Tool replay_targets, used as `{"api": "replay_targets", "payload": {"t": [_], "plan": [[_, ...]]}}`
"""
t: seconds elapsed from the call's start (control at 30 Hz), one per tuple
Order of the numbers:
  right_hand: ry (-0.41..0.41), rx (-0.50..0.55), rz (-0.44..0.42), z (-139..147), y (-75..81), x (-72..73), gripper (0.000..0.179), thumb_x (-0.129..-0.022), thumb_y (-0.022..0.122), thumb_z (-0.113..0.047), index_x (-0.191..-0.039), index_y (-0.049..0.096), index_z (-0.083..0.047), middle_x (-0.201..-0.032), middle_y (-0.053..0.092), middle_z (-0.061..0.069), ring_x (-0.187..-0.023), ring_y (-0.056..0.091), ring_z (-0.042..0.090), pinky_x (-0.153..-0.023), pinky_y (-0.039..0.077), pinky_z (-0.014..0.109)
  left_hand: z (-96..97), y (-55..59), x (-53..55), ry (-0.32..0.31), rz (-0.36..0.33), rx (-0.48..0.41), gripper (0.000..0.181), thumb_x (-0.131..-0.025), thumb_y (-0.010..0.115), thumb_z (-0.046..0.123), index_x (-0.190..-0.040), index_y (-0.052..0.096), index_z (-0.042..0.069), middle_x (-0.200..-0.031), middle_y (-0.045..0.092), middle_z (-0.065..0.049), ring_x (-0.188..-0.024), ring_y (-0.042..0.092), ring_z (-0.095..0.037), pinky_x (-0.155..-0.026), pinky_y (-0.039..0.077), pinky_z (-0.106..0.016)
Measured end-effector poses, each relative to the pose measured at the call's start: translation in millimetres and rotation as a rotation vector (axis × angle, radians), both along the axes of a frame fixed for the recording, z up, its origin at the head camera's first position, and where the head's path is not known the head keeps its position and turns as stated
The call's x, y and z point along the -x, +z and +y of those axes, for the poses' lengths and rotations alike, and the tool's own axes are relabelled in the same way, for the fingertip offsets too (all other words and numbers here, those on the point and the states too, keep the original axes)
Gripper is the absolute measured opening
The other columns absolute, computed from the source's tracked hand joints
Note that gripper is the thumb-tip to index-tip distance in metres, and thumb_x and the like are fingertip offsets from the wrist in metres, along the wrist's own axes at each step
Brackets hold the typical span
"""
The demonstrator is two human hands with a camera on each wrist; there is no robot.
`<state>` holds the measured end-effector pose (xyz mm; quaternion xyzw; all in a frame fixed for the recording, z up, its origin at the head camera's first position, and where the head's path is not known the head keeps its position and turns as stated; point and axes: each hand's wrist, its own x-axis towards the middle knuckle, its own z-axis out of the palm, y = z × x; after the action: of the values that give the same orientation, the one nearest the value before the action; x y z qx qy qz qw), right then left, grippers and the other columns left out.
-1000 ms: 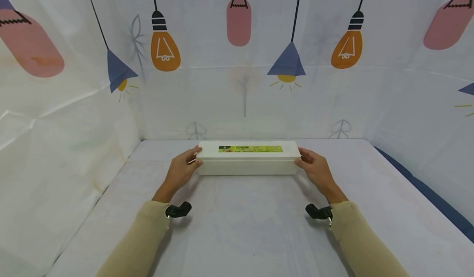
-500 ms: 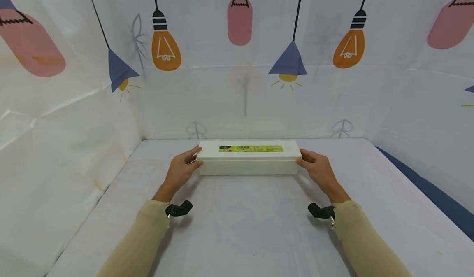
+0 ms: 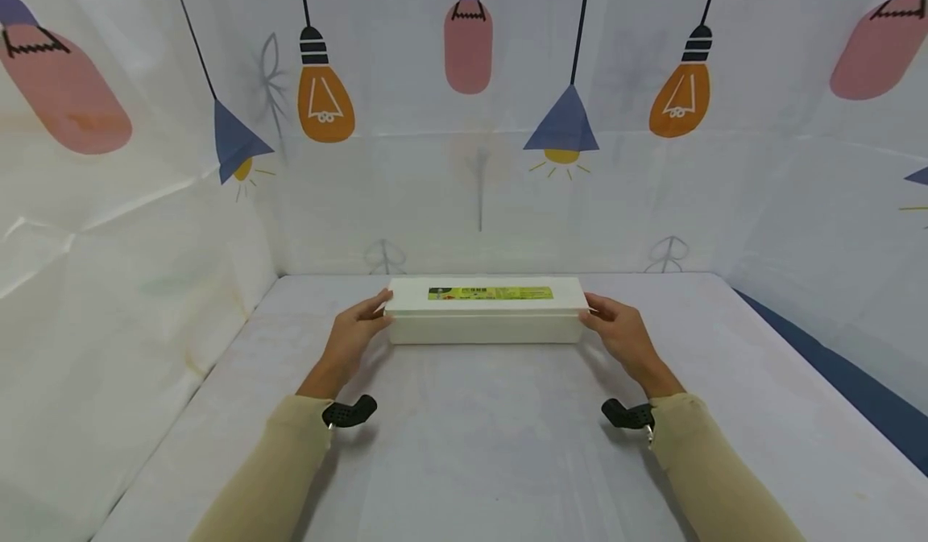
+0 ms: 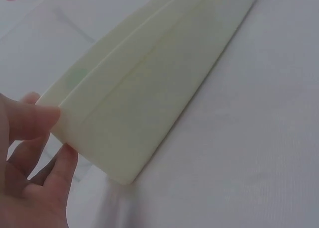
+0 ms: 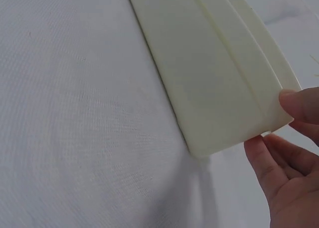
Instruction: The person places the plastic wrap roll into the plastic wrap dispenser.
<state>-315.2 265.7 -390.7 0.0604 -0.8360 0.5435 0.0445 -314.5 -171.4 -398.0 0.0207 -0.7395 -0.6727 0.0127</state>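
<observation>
A long white lidded box (image 3: 484, 329) sits at the far side of the table, its long side facing me. On top of its lid is a yellow-green printed label (image 3: 490, 293). My left hand (image 3: 348, 341) grips the box's left end; in the left wrist view the thumb (image 4: 42, 119) lies on the lid's front corner and other fingers are at the end wall. At the right end my right hand (image 3: 625, 339) grips likewise, its thumb (image 5: 298, 106) on the lid edge in the right wrist view. The lid rests on the box, and the inside is hidden.
A white cloth covers the table (image 3: 478, 437). Behind it hangs a white sheet (image 3: 435, 196) printed with lamps and bulbs, with another sheet (image 3: 145, 284) along the left. Each wrist wears a black camera mount (image 3: 350, 411). Dark blue fabric (image 3: 855, 373) shows past the right edge.
The box and both hands stay practically where they were. Only a slight shift of the head view shows.
</observation>
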Motion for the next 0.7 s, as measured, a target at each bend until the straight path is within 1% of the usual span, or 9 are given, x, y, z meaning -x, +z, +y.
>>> {"api": "replay_targets", "payload": {"t": [0.13,0.23,0.43,0.6,0.7], "plan": [[-0.006,0.017,-0.022,-0.4,-0.8,0.1,0.058,-0.102,0.063,-0.022,-0.151,0.042,0.0,-0.152,0.044,0.019,-0.139,0.042,0.034,-0.112,0.036,0.052,0.7,-2.7,0.6,0.004,0.007,-0.033,0.05,-0.099,0.06,0.002,-0.148,0.052,0.014,-0.155,0.042,0.007,-0.143,0.038,-0.019,-0.115,0.034,-0.036],[-0.007,0.02,-0.029,-0.2,-1.2,0.7,0.057,-0.102,0.062,-0.022,-0.151,0.042,-0.001,-0.152,0.044,0.018,-0.139,0.041,0.034,-0.112,0.035,0.053,1.7,-3.4,-0.6,0.006,0.027,-0.033,0.05,-0.099,0.06,0.001,-0.147,0.052,0.013,-0.155,0.042,0.005,-0.143,0.038,-0.02,-0.115,0.034,-0.036],[0.008,0.028,-0.028,0.9,-1.2,1.7,0.057,-0.102,0.062,-0.019,-0.151,0.041,0.0,-0.151,0.045,0.019,-0.137,0.044,0.033,-0.112,0.035,0.052,1.2,-4.3,-3.8,0.0,0.058,0.0,0.049,-0.099,0.061,0.003,-0.147,0.053,0.013,-0.155,0.042,0.005,-0.142,0.039,-0.021,-0.114,0.035,-0.037],[0.016,0.068,-0.054,0.9,0.9,3.0,0.053,-0.102,0.056,-0.01,-0.151,0.04,0.001,-0.152,0.044,0.018,-0.135,0.047,0.033,-0.111,0.038,0.05,2.4,-1.8,-7.0,-0.008,0.076,0.045,0.049,-0.1,0.062,0.007,-0.147,0.052,0.015,-0.156,0.04,0.006,-0.142,0.04,-0.021,-0.114,0.036,-0.038],[0.025,0.106,-0.077,-0.2,2.6,3.3,0.052,-0.102,0.053,-0.007,-0.152,0.039,0.001,-0.153,0.042,0.018,-0.135,0.046,0.033,-0.111,0.039,0.049,2.4,-1.8,-7.4,0.0,0.077,0.059,0.05,-0.1,0.063,0.01,-0.148,0.052,0.016,-0.155,0.041,0.008,-0.141,0.04,-0.02,-0.113,0.037,-0.037]]}}
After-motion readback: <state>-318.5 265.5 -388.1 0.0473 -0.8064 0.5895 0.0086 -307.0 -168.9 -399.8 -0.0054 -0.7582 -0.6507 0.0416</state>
